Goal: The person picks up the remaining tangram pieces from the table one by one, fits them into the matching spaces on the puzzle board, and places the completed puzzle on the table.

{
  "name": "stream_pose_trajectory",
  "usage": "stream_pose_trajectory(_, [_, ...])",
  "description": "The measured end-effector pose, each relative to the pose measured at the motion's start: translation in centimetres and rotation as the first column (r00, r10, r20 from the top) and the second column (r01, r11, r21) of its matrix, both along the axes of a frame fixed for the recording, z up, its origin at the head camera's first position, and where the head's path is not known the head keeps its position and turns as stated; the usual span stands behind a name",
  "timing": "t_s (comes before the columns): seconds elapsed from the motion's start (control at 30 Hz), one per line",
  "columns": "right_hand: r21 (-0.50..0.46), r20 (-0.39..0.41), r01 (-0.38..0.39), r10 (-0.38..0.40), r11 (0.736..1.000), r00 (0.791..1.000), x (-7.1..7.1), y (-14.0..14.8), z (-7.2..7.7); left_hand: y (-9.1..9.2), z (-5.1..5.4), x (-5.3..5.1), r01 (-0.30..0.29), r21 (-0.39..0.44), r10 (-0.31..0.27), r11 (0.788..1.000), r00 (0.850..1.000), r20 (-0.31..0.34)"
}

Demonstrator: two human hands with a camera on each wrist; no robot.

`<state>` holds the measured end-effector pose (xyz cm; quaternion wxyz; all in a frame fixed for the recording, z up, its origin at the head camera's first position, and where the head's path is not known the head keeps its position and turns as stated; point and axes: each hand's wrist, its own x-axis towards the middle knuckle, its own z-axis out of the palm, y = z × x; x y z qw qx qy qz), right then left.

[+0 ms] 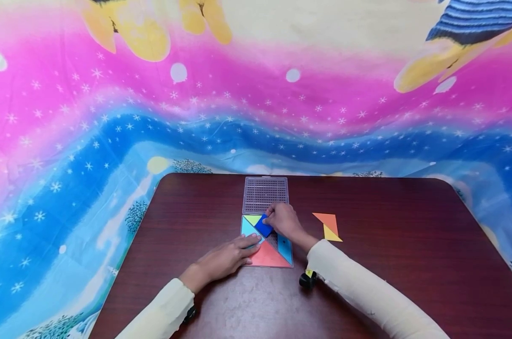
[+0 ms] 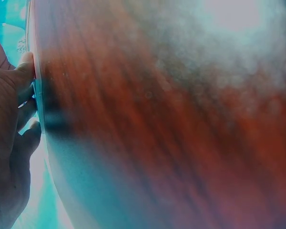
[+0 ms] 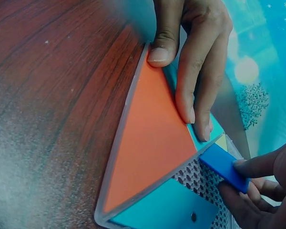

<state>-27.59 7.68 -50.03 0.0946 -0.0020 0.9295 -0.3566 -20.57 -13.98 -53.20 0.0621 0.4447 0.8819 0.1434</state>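
Your right hand (image 1: 284, 221) pinches the blue piece (image 3: 222, 166) by 1 end, tilted over the tray (image 3: 193, 175); your left hand (image 1: 232, 253), fingers straight, rests on the tray's cyan triangle (image 1: 248, 229) and orange triangle (image 3: 148, 143). Expect the piece light, stiff, perhaps slick: grip 2 opposite edges.

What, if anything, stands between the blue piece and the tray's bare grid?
Nothing visible. The right hand pinches the blue piece at the edge of the bare grid, with no other piece between them. The left hand rests on the red triangle and light-blue triangle, beside the grid.
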Motion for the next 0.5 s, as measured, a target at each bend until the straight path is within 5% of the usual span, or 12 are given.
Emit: stream_pose_trajectory(0.5, [0.041,0.003,0.001,-0.001,0.999,1.000,-0.35,0.27,-0.08,0.06,-0.02,0.03,-0.028,-0.010,0.028,1.000,0.999,0.035])
